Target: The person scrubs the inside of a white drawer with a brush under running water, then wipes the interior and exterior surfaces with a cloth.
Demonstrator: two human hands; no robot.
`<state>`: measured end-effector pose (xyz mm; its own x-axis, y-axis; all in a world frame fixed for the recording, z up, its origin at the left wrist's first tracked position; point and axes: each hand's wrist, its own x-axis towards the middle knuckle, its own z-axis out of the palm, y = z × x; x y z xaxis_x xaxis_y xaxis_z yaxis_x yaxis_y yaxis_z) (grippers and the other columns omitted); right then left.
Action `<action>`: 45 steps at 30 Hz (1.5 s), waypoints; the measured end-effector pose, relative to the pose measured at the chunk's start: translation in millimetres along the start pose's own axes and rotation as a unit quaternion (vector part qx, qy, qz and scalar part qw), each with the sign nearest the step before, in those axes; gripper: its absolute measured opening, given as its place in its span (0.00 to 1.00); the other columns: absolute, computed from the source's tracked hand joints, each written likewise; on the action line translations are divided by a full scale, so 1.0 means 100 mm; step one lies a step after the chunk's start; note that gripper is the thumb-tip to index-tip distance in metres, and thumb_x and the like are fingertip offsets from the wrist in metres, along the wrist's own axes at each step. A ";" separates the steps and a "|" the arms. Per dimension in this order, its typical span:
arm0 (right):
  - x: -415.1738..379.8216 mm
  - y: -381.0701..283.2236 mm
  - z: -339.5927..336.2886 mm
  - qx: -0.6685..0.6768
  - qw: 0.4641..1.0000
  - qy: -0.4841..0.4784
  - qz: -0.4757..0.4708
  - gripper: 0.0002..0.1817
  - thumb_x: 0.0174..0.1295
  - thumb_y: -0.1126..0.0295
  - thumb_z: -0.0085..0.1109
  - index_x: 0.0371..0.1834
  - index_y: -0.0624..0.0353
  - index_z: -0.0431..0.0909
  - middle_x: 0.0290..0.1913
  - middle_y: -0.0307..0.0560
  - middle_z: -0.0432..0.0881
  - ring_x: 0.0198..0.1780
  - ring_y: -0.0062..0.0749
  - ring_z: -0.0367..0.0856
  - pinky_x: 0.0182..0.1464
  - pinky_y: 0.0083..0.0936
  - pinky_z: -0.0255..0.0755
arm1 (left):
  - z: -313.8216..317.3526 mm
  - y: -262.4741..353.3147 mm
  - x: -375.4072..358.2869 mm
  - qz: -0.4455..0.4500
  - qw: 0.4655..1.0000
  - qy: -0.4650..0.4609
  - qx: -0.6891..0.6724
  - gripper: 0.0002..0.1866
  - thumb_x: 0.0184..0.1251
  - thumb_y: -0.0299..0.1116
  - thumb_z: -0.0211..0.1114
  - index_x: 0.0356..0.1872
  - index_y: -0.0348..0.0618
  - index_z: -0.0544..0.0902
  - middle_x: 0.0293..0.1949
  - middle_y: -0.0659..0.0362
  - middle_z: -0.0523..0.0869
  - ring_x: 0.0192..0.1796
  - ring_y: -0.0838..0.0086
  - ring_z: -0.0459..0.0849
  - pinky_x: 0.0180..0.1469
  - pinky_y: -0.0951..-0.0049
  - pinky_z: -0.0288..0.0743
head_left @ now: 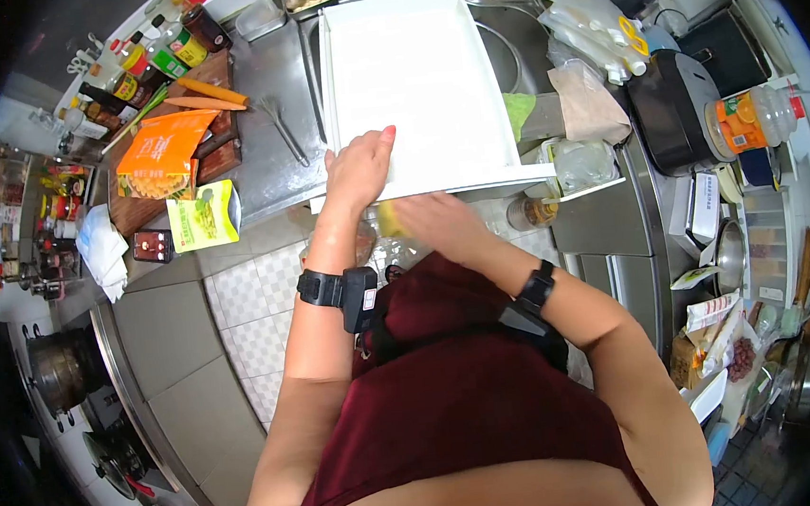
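Observation:
A large white drawer-like tray point(411, 91) lies over the sink, its near edge toward my body. My left hand point(358, 169) rests at the tray's near left corner, thumb on the inner surface and fingers over the left edge. Below the near edge, my right hand point(441, 223) presses a yellow sponge-like piece point(389, 220) at the outer front side. The right hand's fingertips are partly hidden and slightly blurred.
A steel counter point(267, 74) at left holds a cutting board point(135, 212), carrots point(211, 89), an orange packet point(167, 150), a yellow-green packet point(202, 217), a whisk point(283, 131) and bottles. At right are a cloth point(588, 103), plastic bags point(587, 25) and a black appliance point(669, 104).

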<state>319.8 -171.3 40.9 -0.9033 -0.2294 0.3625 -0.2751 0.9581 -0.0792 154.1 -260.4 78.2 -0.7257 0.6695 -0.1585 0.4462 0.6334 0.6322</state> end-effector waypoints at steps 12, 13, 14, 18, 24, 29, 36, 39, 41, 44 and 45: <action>-1.29 0.35 -0.34 0.109 0.862 0.175 0.464 0.19 0.61 0.70 0.49 0.56 0.61 0.73 0.61 0.52 0.73 0.63 0.43 0.72 0.63 0.37 0.66 | 0.03 0.02 0.01 0.001 1.000 0.017 0.010 0.29 0.75 0.56 0.37 0.44 0.43 0.81 0.46 0.47 0.83 0.54 0.49 0.78 0.69 0.39 0.45; -1.34 0.34 -0.30 0.181 0.801 0.205 0.532 0.20 0.63 0.67 0.49 0.58 0.61 0.72 0.62 0.51 0.73 0.63 0.42 0.71 0.63 0.36 0.66 | 0.04 0.02 0.01 -0.002 1.000 0.017 0.016 0.29 0.75 0.56 0.37 0.44 0.43 0.81 0.46 0.47 0.83 0.54 0.50 0.78 0.69 0.39 0.45; -1.36 0.35 -0.25 0.334 0.676 0.276 0.596 0.21 0.66 0.64 0.45 0.60 0.60 0.70 0.62 0.49 0.73 0.63 0.42 0.71 0.62 0.37 0.66 | 0.06 0.02 0.01 -0.004 1.000 0.020 0.019 0.30 0.74 0.57 0.37 0.45 0.43 0.81 0.46 0.47 0.83 0.54 0.50 0.78 0.69 0.39 0.45; -1.26 0.47 -0.17 0.701 0.216 0.347 0.584 0.32 0.72 0.45 0.30 0.70 0.58 0.56 0.68 0.52 0.64 0.69 0.46 0.62 0.68 0.45 0.57 | 0.07 0.04 0.01 -0.008 0.999 0.020 0.037 0.29 0.74 0.58 0.39 0.45 0.44 0.81 0.46 0.48 0.84 0.54 0.51 0.79 0.70 0.39 0.45; -1.01 0.58 0.00 0.814 0.103 0.314 0.478 0.43 0.69 0.35 0.25 0.74 0.61 0.44 0.74 0.56 0.52 0.76 0.49 0.48 0.74 0.49 0.41 | 0.13 0.06 -0.03 0.057 0.991 0.020 0.116 0.27 0.73 0.57 0.44 0.46 0.45 0.82 0.46 0.52 0.84 0.54 0.55 0.79 0.69 0.43 0.50; -0.77 0.34 0.20 0.804 0.087 0.303 0.505 0.45 0.67 0.33 0.22 0.73 0.62 0.46 0.74 0.53 0.51 0.76 0.48 0.47 0.74 0.47 0.40 | 0.08 0.05 -0.06 0.150 0.984 -0.070 0.061 0.21 0.71 0.51 0.52 0.37 0.43 0.85 0.38 0.54 0.86 0.47 0.60 0.81 0.66 0.50 0.56; -0.02 -0.29 0.81 0.847 0.015 0.229 0.479 0.43 0.67 0.33 0.23 0.69 0.61 0.55 0.70 0.52 0.59 0.72 0.47 0.56 0.73 0.41 0.48 | 0.08 -0.02 -0.09 0.230 0.968 -0.079 0.058 0.20 0.70 0.48 0.55 0.32 0.41 0.84 0.33 0.54 0.85 0.41 0.59 0.81 0.59 0.59 0.62; 0.35 -0.61 1.15 0.862 -0.041 0.229 0.451 0.41 0.69 0.35 0.19 0.64 0.61 0.61 0.62 0.55 0.70 0.63 0.50 0.68 0.67 0.43 0.60 | 0.10 -0.06 -0.05 0.240 0.965 -0.085 0.056 0.20 0.70 0.48 0.55 0.32 0.41 0.84 0.33 0.54 0.85 0.40 0.58 0.81 0.57 0.60 0.64; 0.51 -0.77 1.38 0.872 -0.008 0.219 0.438 0.42 0.68 0.34 0.18 0.64 0.62 0.61 0.60 0.55 0.70 0.61 0.48 0.69 0.67 0.41 0.61 | 0.09 -0.05 -0.05 0.242 0.964 -0.092 0.060 0.20 0.70 0.49 0.55 0.32 0.41 0.85 0.33 0.53 0.85 0.39 0.57 0.81 0.55 0.60 0.65; 0.54 -0.76 1.43 0.888 -0.007 0.205 0.412 0.46 0.64 0.30 0.18 0.65 0.62 0.60 0.61 0.54 0.69 0.61 0.45 0.69 0.68 0.40 0.60 | 0.06 -0.10 0.00 0.252 0.961 -0.085 0.075 0.21 0.70 0.49 0.55 0.33 0.41 0.85 0.33 0.52 0.86 0.39 0.56 0.81 0.54 0.60 0.66; 0.54 -0.75 1.42 0.890 -0.012 0.206 0.406 0.47 0.64 0.29 0.19 0.65 0.61 0.60 0.61 0.54 0.69 0.61 0.45 0.69 0.68 0.40 0.60 | 0.06 -0.11 0.01 0.247 0.965 -0.082 0.045 0.23 0.69 0.50 0.54 0.29 0.40 0.84 0.29 0.51 0.84 0.37 0.54 0.80 0.59 0.57 0.61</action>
<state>244.7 -280.1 -64.8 -0.8660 0.0833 -0.4930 -0.1369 -0.9879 0.0735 152.1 -264.6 66.1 -0.3239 0.9458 0.0224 0.7656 0.2481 0.5936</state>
